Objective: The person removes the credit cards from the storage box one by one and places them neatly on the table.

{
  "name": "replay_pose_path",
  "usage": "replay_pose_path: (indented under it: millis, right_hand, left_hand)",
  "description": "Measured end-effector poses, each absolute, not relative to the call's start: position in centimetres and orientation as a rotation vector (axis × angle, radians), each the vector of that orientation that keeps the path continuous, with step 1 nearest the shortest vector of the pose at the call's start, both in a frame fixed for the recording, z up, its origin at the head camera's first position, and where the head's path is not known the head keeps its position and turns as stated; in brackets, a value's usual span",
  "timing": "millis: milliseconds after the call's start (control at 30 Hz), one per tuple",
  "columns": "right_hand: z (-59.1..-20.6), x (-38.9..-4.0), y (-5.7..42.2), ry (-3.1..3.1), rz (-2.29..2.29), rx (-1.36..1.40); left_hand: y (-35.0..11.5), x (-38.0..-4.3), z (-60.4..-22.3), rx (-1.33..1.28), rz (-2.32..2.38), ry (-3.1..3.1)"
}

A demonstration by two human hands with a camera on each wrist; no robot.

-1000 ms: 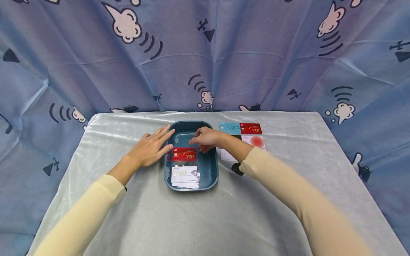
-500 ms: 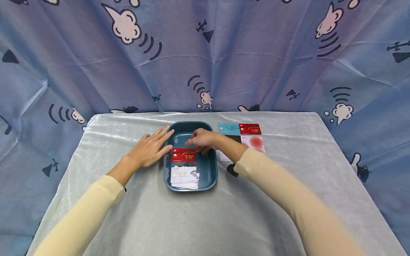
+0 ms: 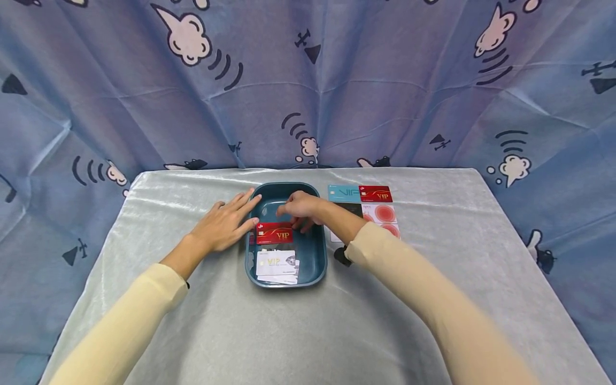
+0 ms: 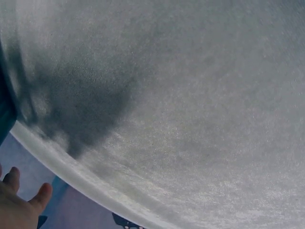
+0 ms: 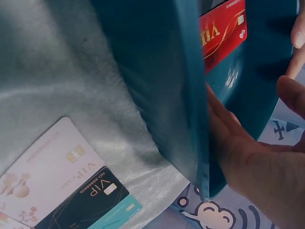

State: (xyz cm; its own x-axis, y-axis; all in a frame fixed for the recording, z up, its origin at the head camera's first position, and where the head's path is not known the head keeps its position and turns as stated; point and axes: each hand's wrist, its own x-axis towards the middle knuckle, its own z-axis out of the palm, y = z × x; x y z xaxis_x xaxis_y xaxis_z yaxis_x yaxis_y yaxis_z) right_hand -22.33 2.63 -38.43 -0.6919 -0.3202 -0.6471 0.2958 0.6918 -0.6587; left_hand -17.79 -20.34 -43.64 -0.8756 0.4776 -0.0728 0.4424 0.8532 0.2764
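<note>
Both hands flank a red card lettered "VIP" in gold.

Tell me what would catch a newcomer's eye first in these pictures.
Probably the bright red VIP card lying in the teal tray near the middle of the head view, with the right grip beside it. Next might come the blue curtain with its cartoon puffs behind the table, then the group of cards on the grey cloth to the tray's right.

Grey cloth; grip lower left
</note>
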Motion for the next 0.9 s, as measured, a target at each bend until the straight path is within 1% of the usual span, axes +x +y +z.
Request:
replay_pose_path:
  millis: [200, 567, 900]
  right_hand:
    - [-38.41, -22.49, 2.72, 2.083, -1.014, 0.047]
    - [-38.12, -22.44, 2.40, 2.094, -1.031, 0.053]
    - [-37.97, -21.90, 2.16, 2.194, -1.035, -0.014]
  left_hand:
    - [-20.31, -17.70, -43.54, 0.722, 0.399, 2.889]
    - [-20.35, -17.78, -43.51, 0.753, 0.405, 2.897]
    - [-20.16, -17.70, -43.54, 0.735, 0.399, 2.895]
